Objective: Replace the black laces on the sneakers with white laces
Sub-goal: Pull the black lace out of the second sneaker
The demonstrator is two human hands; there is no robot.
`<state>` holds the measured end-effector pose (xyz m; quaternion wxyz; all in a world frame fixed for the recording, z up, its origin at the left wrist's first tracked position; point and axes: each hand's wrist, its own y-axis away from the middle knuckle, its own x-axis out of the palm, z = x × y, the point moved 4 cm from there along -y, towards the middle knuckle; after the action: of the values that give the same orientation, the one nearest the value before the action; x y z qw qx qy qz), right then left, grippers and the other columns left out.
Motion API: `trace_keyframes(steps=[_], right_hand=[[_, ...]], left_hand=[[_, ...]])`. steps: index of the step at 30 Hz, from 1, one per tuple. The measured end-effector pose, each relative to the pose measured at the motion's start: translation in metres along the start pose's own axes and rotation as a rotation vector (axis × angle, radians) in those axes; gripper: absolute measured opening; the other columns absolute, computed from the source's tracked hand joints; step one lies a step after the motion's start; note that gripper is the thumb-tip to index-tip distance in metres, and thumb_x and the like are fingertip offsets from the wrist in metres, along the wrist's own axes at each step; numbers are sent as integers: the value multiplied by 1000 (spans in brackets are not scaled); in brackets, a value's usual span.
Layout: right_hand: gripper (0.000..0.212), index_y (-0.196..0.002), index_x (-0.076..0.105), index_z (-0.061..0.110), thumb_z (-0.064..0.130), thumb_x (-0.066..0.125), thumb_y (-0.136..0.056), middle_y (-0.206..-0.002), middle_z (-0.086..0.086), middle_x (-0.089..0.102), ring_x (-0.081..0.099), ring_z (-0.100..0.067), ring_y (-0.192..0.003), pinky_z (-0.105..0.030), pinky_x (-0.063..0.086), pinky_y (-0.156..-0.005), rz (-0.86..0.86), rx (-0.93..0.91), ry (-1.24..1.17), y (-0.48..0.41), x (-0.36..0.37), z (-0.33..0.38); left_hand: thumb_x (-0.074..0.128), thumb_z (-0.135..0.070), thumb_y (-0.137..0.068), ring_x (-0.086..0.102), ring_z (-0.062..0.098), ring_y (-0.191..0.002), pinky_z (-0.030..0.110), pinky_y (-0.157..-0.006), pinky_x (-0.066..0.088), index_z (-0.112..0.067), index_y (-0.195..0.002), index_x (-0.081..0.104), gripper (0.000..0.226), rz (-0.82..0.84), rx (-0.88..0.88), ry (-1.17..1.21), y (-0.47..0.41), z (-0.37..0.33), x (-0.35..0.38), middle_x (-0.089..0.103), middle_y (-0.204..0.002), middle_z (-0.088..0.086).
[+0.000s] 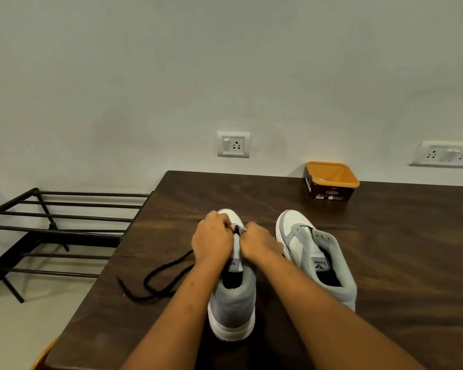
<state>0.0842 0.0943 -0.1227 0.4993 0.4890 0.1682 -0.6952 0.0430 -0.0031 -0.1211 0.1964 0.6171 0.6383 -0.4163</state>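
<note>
Dark wooden table [398, 263] against a pale wall [225, 76] carries a grey-and-white sneaker [231, 305], heel toward the person. The left hand [213, 237] and right hand [261, 240] meet over its front eyelets, fingers curled, pinching the black lace [155, 276], which trails in loops left of the left hand. Right of the right hand stands the second sneaker [316, 252]. Beyond it sits an orange tub [332, 180]. A metal rack [59, 231] stands far left.

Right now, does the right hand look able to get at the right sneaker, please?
Probably yes: the right hand is close beside the right sneaker, nothing between them, but it would first have to release the left sneaker.
</note>
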Motion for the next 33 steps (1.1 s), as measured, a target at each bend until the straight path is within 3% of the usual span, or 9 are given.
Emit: trace_keyframes(steps=[5,7,11,14,17,20,25,28,33], right_hand=[[33,-125,51,15,25,35,-98,-137,-9,51,49,-32,-125,-43,33,-104,-11,43,-6,-1,-4,-7],[34,-127,49,16,24,33,-98,-138,-9,51,48,-32,-125,-42,33,-104,-2,42,1,-3,-5,-9],[45,-132,42,35,15,30,-93,-135,-7,52,51,-32,-120,-46,35,-105,12,-60,16,-8,-3,-3],[44,-129,47,40,16,37,-94,-133,-6,41,51,-33,-118,-46,36,-102,22,-132,135,-8,1,2],[44,-132,49,35,17,51,-91,-132,-5,35,42,-32,-123,-46,33,-100,-38,-211,364,-9,3,9],[35,-126,55,27,16,51,-92,-130,-4,38,43,-31,-121,-45,36,-96,-110,-262,382,-13,3,12],[13,-90,59,24,15,50,-87,-114,-2,54,51,-28,-112,-41,41,-92,-91,-221,64,-22,3,3],[17,-70,51,24,12,53,-82,-104,-2,60,58,-28,-100,-37,45,-86,-95,-260,73,-22,0,3],[15,-74,46,21,17,49,-88,-96,-7,67,60,-31,-92,-33,44,-75,-177,-121,-236,-34,-5,-8]], left_hand=[[56,-14,-92,49,19,-80,26,-71,40,-23,-69,51,25,-393,-397,842,-26,49,-49,56,-91,7],[54,-19,-93,47,21,-74,28,-65,37,-20,-71,54,23,-317,-457,734,-25,73,-63,55,-87,7],[51,-33,-87,55,29,-92,33,-75,41,-17,-88,64,20,135,-500,13,-6,106,-59,63,-103,11],[53,-49,-83,49,29,-119,39,-92,39,-20,-125,53,52,368,-463,-380,1,97,-53,51,-130,8],[56,-55,-82,36,31,-132,44,-101,36,-24,-143,29,74,288,-243,-281,3,67,-43,34,-145,8],[51,-56,-76,39,28,-130,41,-104,37,-23,-140,37,73,383,-89,2,9,38,-22,40,-143,7],[39,-50,-66,53,23,-118,35,-96,45,-24,-126,58,68,469,-75,143,22,11,-6,56,-132,3],[41,-50,-65,55,24,-115,35,-93,47,-23,-124,59,68,507,-59,91,20,11,-4,58,-129,4],[45,-26,-93,54,33,-113,35,-89,43,-22,-121,60,32,376,-51,8,21,15,3,61,-123,11]])
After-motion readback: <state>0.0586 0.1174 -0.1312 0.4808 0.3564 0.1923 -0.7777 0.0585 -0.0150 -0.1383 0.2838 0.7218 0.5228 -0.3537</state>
